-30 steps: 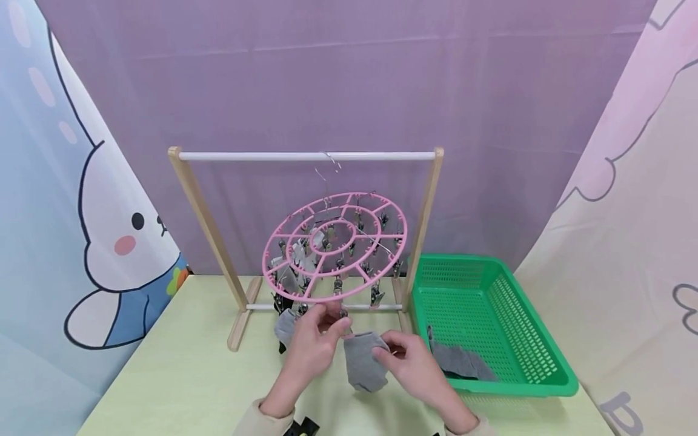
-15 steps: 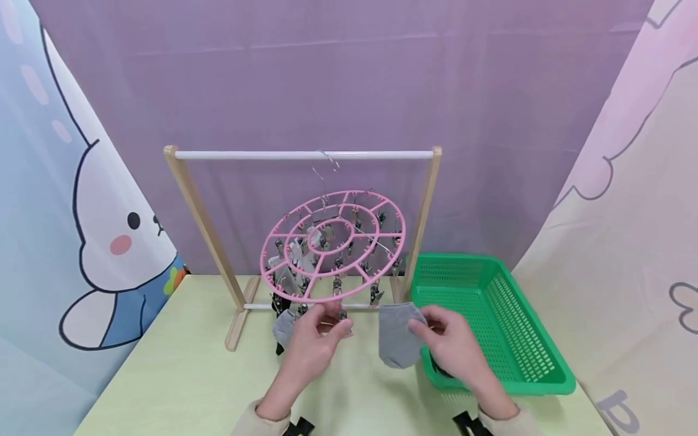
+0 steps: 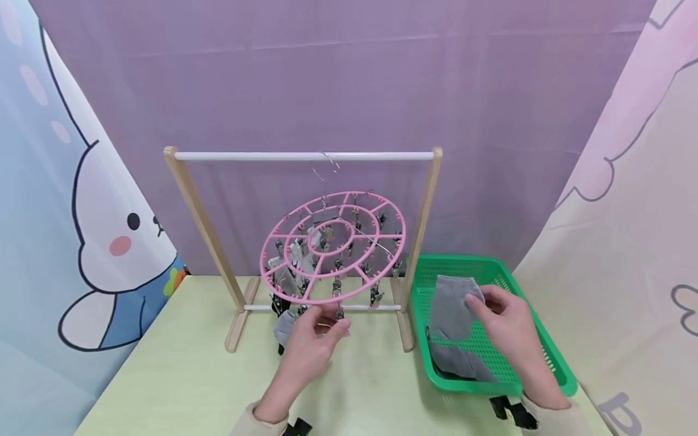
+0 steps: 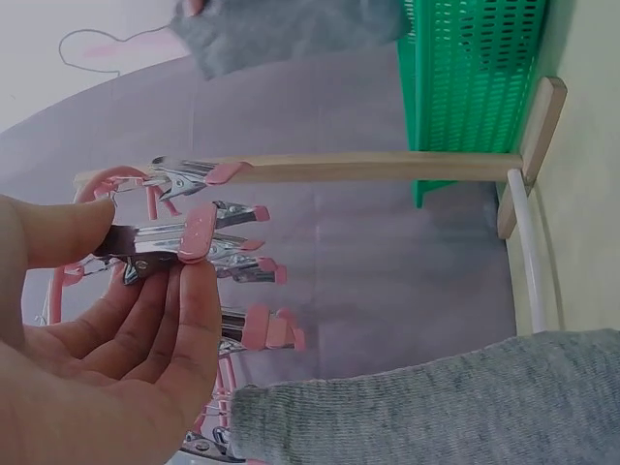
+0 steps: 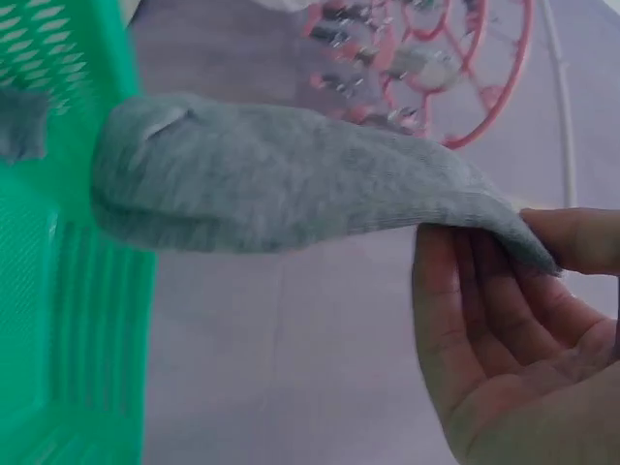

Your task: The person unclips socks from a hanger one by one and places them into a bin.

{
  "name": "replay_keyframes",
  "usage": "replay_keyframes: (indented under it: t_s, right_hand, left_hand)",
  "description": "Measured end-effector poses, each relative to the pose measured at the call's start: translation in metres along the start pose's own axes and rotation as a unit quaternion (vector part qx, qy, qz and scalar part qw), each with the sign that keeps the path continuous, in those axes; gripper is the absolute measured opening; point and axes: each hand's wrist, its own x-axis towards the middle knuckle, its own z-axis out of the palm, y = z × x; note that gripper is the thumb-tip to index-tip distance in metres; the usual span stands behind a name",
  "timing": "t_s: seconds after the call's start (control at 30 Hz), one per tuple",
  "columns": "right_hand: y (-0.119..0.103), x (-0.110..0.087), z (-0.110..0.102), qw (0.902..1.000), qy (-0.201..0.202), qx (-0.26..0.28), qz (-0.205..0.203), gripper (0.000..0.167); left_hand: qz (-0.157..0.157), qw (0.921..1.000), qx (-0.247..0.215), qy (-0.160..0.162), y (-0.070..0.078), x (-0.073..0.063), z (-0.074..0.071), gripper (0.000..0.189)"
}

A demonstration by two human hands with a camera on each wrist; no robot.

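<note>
A pink round drying hanger [image 3: 309, 299] hangs by its hook from a rack's white bar, with many metal clips below it. At its front edge my left hand [image 3: 311, 342] pinches one metal clip [image 4: 160, 240] with pink tips between thumb and fingers; nothing sits in that clip. My right hand [image 3: 507, 324] holds a grey sock [image 3: 454, 307] by its cuff above the green basket [image 3: 567, 387]. In the right wrist view the sock [image 5: 252, 174] stretches away from thumb and fingers. Another grey sock [image 3: 460, 362] lies in the basket.
The wooden rack [image 3: 204, 227] stands on the pale table [image 3: 169, 375]. Several socks [image 3: 283, 327], grey, white and black, hang at the hanger's left side. A purple curtain [image 3: 305, 79] is behind, with printed cloths at both sides.
My right hand has carried the grey sock away from the clip, rightward to above the basket. The left hand has stayed at the clip.
</note>
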Motion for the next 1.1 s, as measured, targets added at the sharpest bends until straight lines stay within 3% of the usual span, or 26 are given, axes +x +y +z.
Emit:
replay_keyframes:
  t_s: [0.4,0.53,0.67,0.77,0.87,0.97,1.1]
  right_hand:
    - [0.057,-0.010,0.023,0.9914,-0.082,-0.093,0.042,0.016]
    - [0.067,-0.012,0.029,0.9877,-0.105,-0.105,0.050,0.015]
    - [0.071,-0.012,0.033,0.9836,-0.128,-0.120,0.041,0.013]
    - [0.072,-0.012,0.035,0.9809,-0.141,-0.131,0.029,0.014]
    - [0.074,-0.012,0.035,0.9780,-0.154,-0.139,0.022,0.017]
    - [0.075,-0.013,0.036,0.9741,-0.174,-0.142,0.029,0.017]
    - [0.075,-0.013,0.038,0.9703,-0.192,-0.142,0.042,0.016]
  left_hand:
    - [0.023,0.9990,0.034,0.016,-0.002,0.000,-0.003,0.027]
    - [0.004,0.9983,0.054,0.021,-0.001,-0.004,-0.007,0.027]
    - [-0.012,0.9918,0.119,0.045,-0.001,-0.013,-0.014,0.035]
    - [-0.003,0.9794,0.194,0.058,0.002,-0.021,-0.020,0.038]
    - [0.037,0.9620,0.260,0.075,0.008,-0.025,-0.027,0.032]
    - [0.124,0.9393,0.298,0.117,0.012,-0.026,-0.034,0.025]
    - [0.270,0.9005,0.298,0.164,0.014,-0.020,-0.046,0.019]
